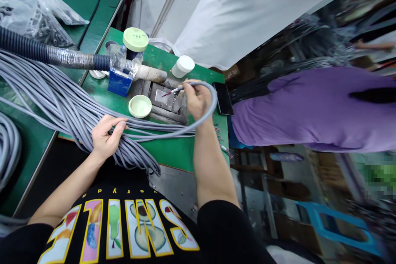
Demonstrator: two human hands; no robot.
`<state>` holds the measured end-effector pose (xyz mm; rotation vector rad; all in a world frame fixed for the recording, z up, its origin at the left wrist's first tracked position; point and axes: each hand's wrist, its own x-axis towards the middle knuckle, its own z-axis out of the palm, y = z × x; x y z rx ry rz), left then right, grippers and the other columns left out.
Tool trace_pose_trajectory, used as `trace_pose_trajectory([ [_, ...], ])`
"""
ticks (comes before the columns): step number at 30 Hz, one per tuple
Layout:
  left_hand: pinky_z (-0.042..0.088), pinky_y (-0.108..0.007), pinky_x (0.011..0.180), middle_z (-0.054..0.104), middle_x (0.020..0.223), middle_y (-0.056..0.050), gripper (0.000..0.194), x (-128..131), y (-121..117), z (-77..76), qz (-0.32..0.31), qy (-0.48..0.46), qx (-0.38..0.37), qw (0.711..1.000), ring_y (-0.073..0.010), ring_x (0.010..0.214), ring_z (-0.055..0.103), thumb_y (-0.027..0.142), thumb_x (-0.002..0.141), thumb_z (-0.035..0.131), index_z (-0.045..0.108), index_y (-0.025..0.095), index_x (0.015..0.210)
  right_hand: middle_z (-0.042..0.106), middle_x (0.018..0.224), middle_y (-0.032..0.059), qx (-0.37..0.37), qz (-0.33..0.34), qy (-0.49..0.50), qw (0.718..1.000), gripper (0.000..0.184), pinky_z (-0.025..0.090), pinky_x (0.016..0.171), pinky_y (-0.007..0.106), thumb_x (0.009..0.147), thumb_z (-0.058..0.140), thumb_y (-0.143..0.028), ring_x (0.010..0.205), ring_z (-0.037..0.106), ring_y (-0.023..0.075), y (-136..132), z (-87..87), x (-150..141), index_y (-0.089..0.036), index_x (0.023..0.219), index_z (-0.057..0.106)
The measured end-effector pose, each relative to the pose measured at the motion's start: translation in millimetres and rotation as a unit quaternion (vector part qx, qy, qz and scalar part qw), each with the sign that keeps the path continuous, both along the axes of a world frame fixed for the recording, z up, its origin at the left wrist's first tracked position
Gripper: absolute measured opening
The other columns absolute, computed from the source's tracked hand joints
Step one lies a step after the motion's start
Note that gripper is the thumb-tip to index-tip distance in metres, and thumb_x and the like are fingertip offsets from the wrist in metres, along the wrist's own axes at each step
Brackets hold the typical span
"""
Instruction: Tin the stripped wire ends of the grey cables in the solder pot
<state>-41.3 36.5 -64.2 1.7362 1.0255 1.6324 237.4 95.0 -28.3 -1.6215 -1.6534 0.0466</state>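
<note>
My right hand (197, 98) is closed on a grey cable (214, 101) near its stripped end. The thin dark red and white wires (168, 93) point down-left over the silvery square of a solder pot (161, 96); whether they touch it I cannot tell. From this hand the cable loops right and back to the left. My left hand (107, 137) lies at the bundle of grey cables (80, 107), its fingers curled, thumb and forefinger tips close together. Anything between them is too small to make out. A shallow pale green lid (140, 106) lies left of the pot.
A ribbed hose (77, 58) ends above the pot beside a blue box (120, 82). Behind are a green-lidded tub (135, 40) and a white jar (183, 66). A phone (222, 99) lies right. A person in purple (309, 109) is nearby. A blue stool (340, 227) stands lower right.
</note>
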Motion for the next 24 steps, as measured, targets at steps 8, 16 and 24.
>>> trace_pose_trajectory([
  [8,0.048,-0.032,0.066,0.073,0.066,-0.005,0.027,28,-11,20.5,-0.155,-0.046,-0.127,0.979,-0.016,0.064,0.06,0.04,0.086,0.06,0.076,0.018,0.084,0.074,0.106,0.0047,0.148,0.222,0.069,0.961,0.036,0.057,0.079,0.042,0.082,0.066,-0.018,0.095,0.07,0.0243,-114,40.4,-40,-0.032,0.116,0.068],
  [16,0.041,-0.025,0.057,0.069,0.063,-0.005,0.048,74,-32,29.6,-0.369,-0.211,-0.427,0.798,-0.0116,0.057,0.055,0.062,0.066,0.072,0.074,0.014,0.065,0.075,0.106,0.0077,0.081,0.261,0.04,0.961,0.045,0.061,0.078,0.041,0.084,0.057,-0.006,0.099,0.071,0.0236,-171,18.3,-40,-0.031,0.12,0.066],
  [24,0.04,-0.024,0.056,0.064,0.056,0.0,0.038,76,-46,32.9,-0.363,-0.154,-0.433,0.81,-0.0101,0.055,0.052,0.051,0.059,0.08,0.069,0.014,0.058,0.073,0.072,0.0015,-0.052,0.073,0.13,0.987,0.007,0.056,0.058,0.028,0.078,0.068,-0.027,0.062,0.069,0.0174,-186,11.5,-50,-0.024,0.084,0.07],
])
